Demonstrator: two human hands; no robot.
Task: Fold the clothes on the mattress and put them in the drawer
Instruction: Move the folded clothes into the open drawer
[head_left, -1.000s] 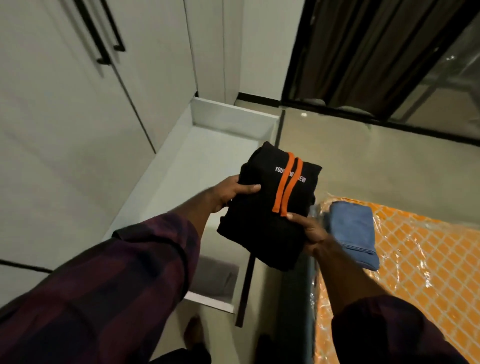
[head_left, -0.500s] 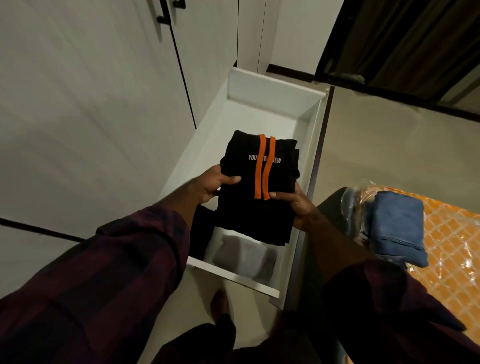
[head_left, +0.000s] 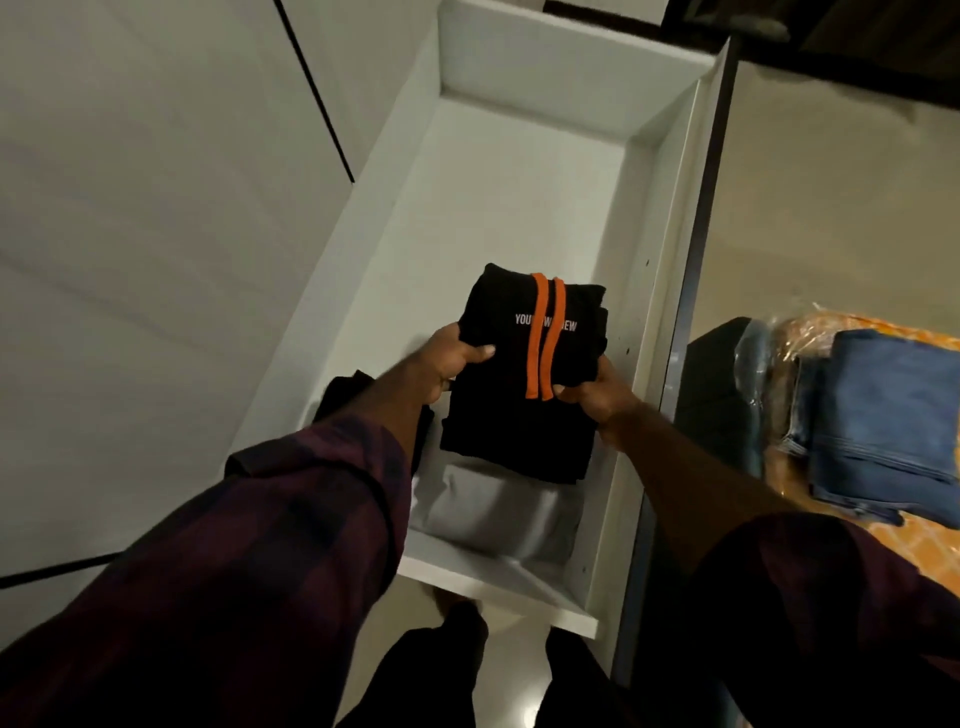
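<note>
A folded black garment (head_left: 519, 421) with two orange drawstrings and white lettering hangs inside the open white drawer (head_left: 498, 192). My left hand (head_left: 452, 364) grips its left edge, thumb on top. My right hand (head_left: 597, 397) grips its right edge by the drawstring ends. Below it in the drawer lie a folded grey garment (head_left: 498, 512) and a dark folded piece (head_left: 343, 395), partly hidden by my left arm. Folded blue jeans (head_left: 883, 421) lie on the orange plastic-wrapped mattress (head_left: 930, 551) at the right.
White wardrobe doors (head_left: 156, 234) fill the left. The drawer's dark front panel (head_left: 691, 291) stands between drawer and mattress. The far half of the drawer floor is bare. My feet (head_left: 457, 623) stand on the floor just before the drawer.
I have carried the black garment from beside the mattress over the drawer and lowered it into it. My view has tilted down toward the drawer. Both hands keep their grip.
</note>
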